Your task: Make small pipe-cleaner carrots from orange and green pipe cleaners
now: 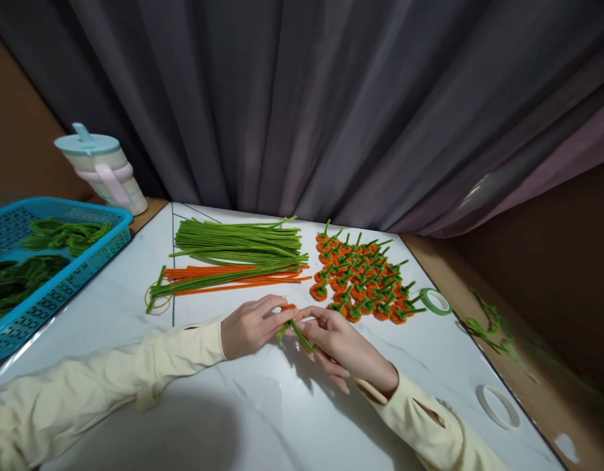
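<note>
Between both hands, just above the white tabletop, is a small orange pipe-cleaner piece (290, 307) with green pipe-cleaner ends (302, 337) hanging below it. My left hand (252, 325) pinches it from the left, fingertips over the orange part. From the right, my right hand (338, 340) has thumb and index finger closed at the green ends, its other fingers loosely curled below. Fingers partly hide the piece. Beyond my hands lie a bundle of green pipe cleaners (237, 240) and orange pipe cleaners (243, 280). Finished-looking orange pieces with green stems (365, 278) cluster to the right.
A blue basket (56, 314) holding green pieces stands at the left, with a lidded tumbler (105, 167) behind it. Green tape (436, 301) and a white ring (498, 407) lie at the right. Green scraps (488, 327) rest by the table's right edge. A dark curtain (282, 104) hangs behind.
</note>
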The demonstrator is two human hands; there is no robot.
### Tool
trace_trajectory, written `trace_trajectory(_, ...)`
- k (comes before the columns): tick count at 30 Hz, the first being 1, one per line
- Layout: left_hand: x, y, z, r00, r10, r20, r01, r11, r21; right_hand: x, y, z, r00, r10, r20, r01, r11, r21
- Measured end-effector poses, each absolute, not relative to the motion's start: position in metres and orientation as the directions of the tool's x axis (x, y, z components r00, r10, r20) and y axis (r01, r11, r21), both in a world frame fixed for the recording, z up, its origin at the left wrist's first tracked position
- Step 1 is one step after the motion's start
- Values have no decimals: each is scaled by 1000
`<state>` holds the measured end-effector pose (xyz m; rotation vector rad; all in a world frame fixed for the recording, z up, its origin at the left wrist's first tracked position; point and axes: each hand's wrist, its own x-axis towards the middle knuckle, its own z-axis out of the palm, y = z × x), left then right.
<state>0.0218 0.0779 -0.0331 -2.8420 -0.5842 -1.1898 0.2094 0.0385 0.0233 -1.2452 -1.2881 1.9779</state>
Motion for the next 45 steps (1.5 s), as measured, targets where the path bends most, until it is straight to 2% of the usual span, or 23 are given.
trace_trajectory(12,21,78,-31,576,315,754,249,-947,205,207,31,34,-506,714,-483,99,-508,-855)
trace_trajectory(19,23,73,-22,573,326,752,257,-943,213,203,26,35,-496,745,-445,127,-445,-887)
trace_trajectory(25,24,71,-26,537,459,707,259,-888,380,206,29,31,-508,738,-446,198,-403,-893)
trace_trajectory(27,25,72,-27,519,512,685,244,-856,456,207,31,30,-488,743,-457,317,-337,-886)
trace_trajectory(29,26,73,-27,514,547,660,224,-829,512,208,32,29,-468,783,-409,463,-177,-868)
trace_trajectory(33,28,72,-26,515,585,626,198,-792,578,208,30,19,-486,864,-128,644,256,-721)
trace_trajectory(35,29,70,-24,514,604,609,199,-775,600,207,29,13,-494,869,-38,691,366,-623)
trace_trajectory(40,30,68,-23,526,599,603,212,-779,590,204,26,1,-509,861,-13,727,422,-541)
trace_trajectory(45,30,68,-24,552,589,591,235,-789,567,204,27,4,-502,864,-43,716,387,-581)
